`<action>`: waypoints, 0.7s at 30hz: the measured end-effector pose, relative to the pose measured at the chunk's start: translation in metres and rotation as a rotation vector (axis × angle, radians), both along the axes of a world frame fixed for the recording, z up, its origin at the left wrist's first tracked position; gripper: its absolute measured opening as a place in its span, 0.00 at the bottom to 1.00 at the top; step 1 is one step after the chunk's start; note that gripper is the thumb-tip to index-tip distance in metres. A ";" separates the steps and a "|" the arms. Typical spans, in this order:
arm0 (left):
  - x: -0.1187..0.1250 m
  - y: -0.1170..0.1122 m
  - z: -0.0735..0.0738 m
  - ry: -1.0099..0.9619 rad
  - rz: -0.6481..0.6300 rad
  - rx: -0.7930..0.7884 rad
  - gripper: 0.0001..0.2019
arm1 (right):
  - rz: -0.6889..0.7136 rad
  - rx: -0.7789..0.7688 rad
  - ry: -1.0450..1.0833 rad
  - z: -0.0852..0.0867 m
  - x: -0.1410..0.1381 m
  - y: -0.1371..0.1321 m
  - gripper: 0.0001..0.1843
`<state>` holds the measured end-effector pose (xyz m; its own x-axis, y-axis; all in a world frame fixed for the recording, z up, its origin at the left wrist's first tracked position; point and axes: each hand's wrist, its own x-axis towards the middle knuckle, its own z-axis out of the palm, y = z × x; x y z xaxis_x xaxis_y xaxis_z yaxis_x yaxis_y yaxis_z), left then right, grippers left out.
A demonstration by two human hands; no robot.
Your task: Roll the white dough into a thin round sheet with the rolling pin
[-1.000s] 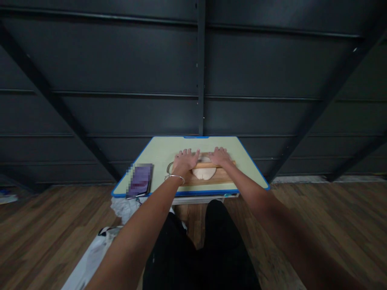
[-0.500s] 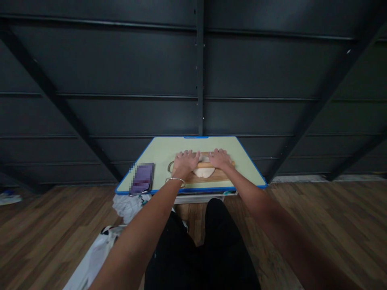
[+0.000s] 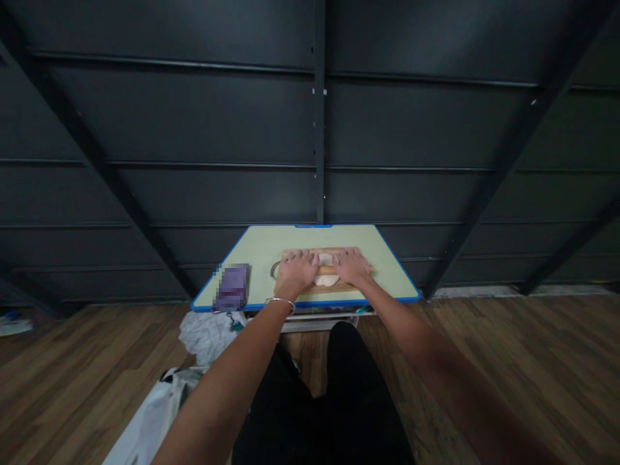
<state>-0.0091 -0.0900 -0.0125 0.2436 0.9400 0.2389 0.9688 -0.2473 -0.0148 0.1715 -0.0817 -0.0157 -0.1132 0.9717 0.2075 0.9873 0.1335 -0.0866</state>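
A wooden rolling pin (image 3: 328, 268) lies across a pale piece of dough (image 3: 324, 279) on a wooden board (image 3: 334, 289). The board rests on a small light-green table with a blue edge (image 3: 261, 248). My left hand (image 3: 295, 272) presses flat on the pin's left part, fingers stretched forward; a thin bangle sits on that wrist. My right hand (image 3: 349, 265) lies flat on the pin's right part, fingers extended. Both hands cover most of the pin and part of the dough.
A purple phone-like object (image 3: 232, 287) lies at the table's left front corner. White cloth or bags (image 3: 203, 336) sit on the wooden floor at the left of my dark-clad legs. A dark metal wall with beams stands right behind the table.
Both hands and the rolling pin have drawn back toward me over the dough. The view has tilted slightly, so the table sits a little lower in the picture.
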 end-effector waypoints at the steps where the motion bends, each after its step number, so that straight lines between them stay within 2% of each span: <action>1: 0.000 -0.002 -0.001 0.000 0.019 0.009 0.24 | 0.000 0.003 0.005 -0.001 0.000 -0.002 0.29; 6: 0.000 -0.012 -0.003 -0.027 0.048 0.032 0.26 | 0.015 0.020 0.021 -0.005 0.000 -0.010 0.29; 11: -0.002 -0.016 -0.006 -0.064 0.066 0.030 0.25 | 0.046 -0.046 0.024 -0.006 0.002 -0.007 0.30; 17: -0.010 -0.006 -0.018 0.029 0.036 0.078 0.27 | 0.224 -0.083 -0.001 -0.012 0.011 0.008 0.29; 21: -0.013 0.003 -0.018 0.048 0.014 0.034 0.26 | 0.236 -0.097 0.009 -0.020 0.013 0.015 0.33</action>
<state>-0.0226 -0.0874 -0.0310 0.2422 0.9349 0.2593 0.9702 -0.2320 -0.0700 0.1846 -0.0663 -0.0359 -0.3376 0.9340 0.1171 0.9289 0.3507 -0.1191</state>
